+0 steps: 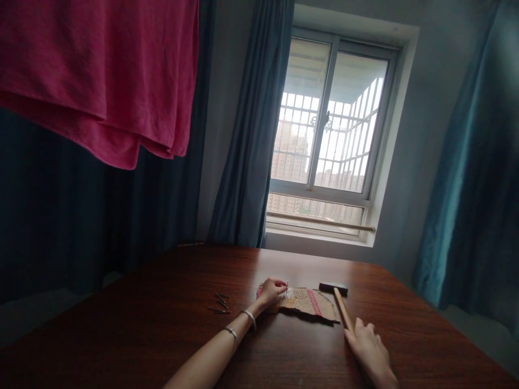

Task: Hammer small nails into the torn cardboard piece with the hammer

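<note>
My left hand [273, 290] is closed in a pinch around a thin upright nail [287, 284], above the left part of a flat piece of cardboard [302, 301]. The cardboard has a dotted surface, a pink stripe and ragged edges. In my right hand [370, 346] is the wooden handle of a hammer [344, 310]. Its dark head lies just beyond the cardboard's right end, close to the tabletop; whether it touches the table I cannot tell. Several loose dark nails [221, 302] lie to the left of my left hand.
The brown wooden table [141, 329] spreads out on all sides of the cardboard. A pink cloth [121, 81] hangs at upper left. Behind the table are blue curtains [243, 162] and a barred window [324, 124].
</note>
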